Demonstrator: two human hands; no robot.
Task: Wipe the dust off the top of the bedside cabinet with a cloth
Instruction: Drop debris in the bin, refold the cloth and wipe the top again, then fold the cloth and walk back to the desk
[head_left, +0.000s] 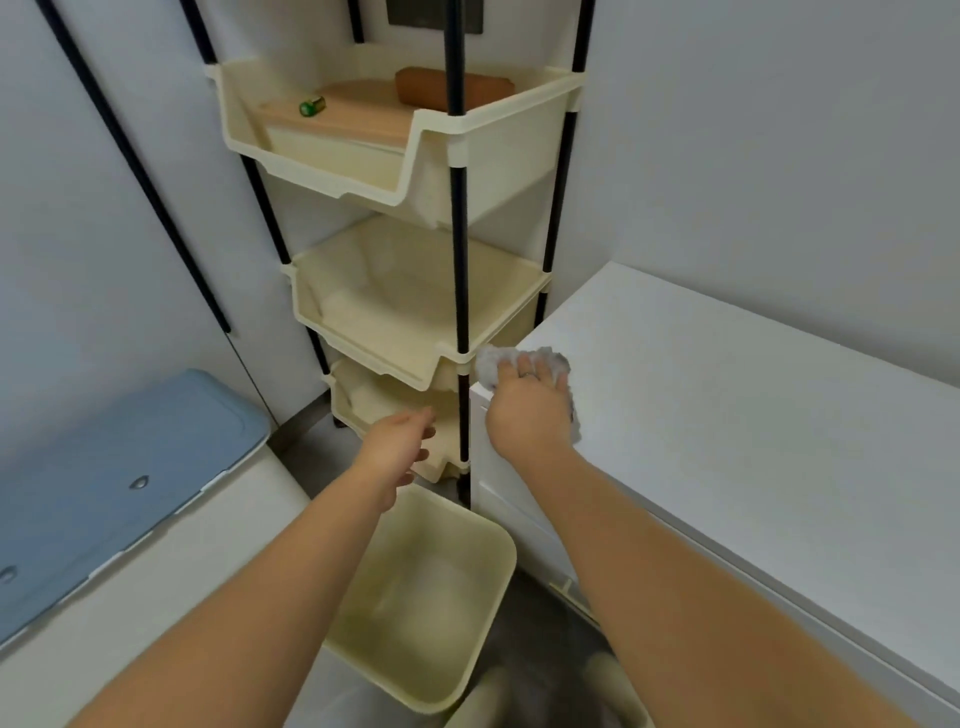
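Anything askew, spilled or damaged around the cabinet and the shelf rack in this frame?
Nothing stands out. The right hand presses the cloth on the near corner of the cabinet top; the left hand hangs open over the bin. The rack stands straight, its trays level.

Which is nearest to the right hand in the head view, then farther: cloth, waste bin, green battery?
From the right hand:
1. Cloth, under its fingers on the cabinet corner.
2. Waste bin, on the floor below.
3. Green battery, in the top shelf tray.
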